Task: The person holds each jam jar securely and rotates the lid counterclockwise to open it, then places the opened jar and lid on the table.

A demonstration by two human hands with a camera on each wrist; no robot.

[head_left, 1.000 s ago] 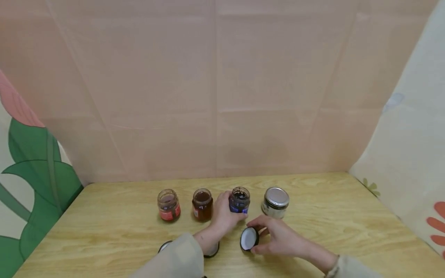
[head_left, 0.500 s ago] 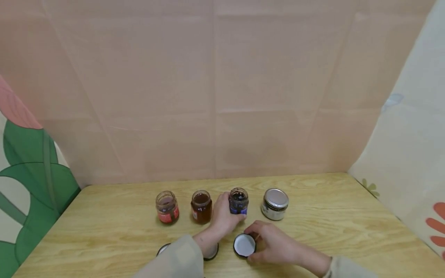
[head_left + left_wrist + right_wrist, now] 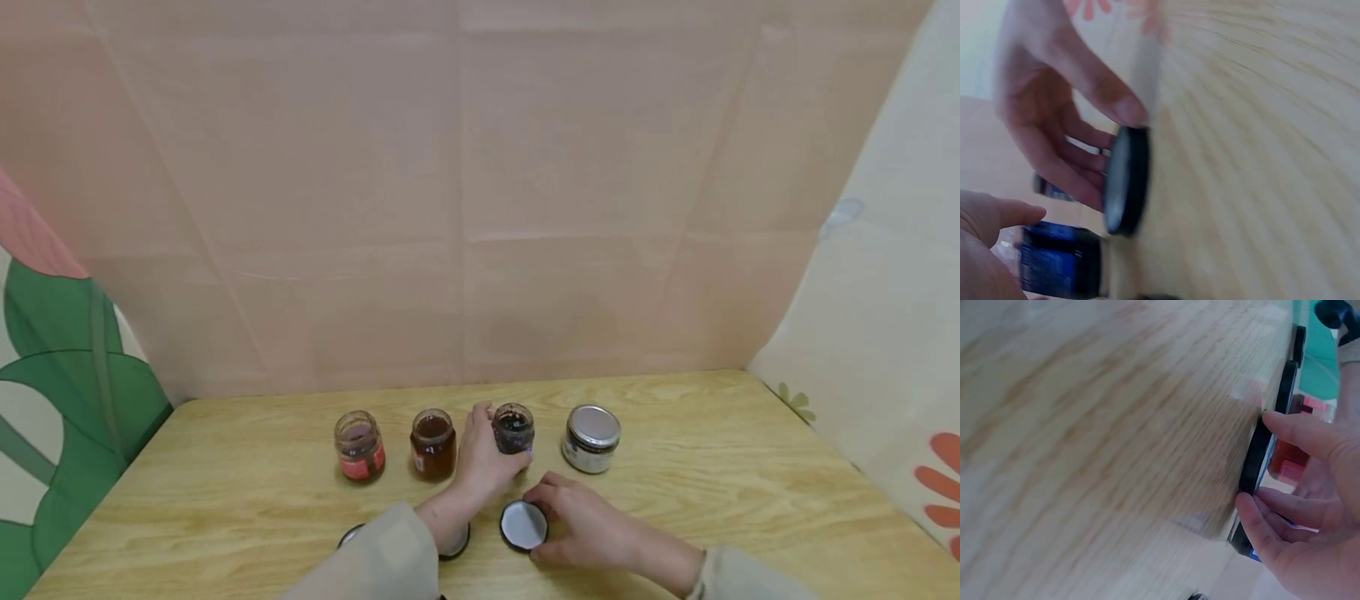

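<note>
My left hand point(image 3: 480, 458) holds an unlidded jam jar point(image 3: 513, 427) with dark contents and a blue label, standing on the table. In the left wrist view that jar's blue label point(image 3: 1054, 262) shows beside the left thumb. Nearer me, the right hand point(image 3: 588, 521) pinches a black-rimmed jar lid point(image 3: 524, 526) by its edge, pale inside facing up, low at the wooden tabletop. From the right wrist, the lid's dark rim point(image 3: 1257, 456) sits between thumb and fingers.
Left of the held jar stand an unlidded red-brown jar point(image 3: 433, 446) and an unlidded red-labelled jar point(image 3: 360, 447). On the right is a jar with its silver lid on point(image 3: 592, 439). Two more lids, one the pale lid point(image 3: 455, 543), lie partly behind the left forearm.
The right hand has lowered the lid from a tilted position to flat, inside up, shifting slightly left. The left hand stays at the blue-labelled jar, its fingertips slightly higher.
</note>
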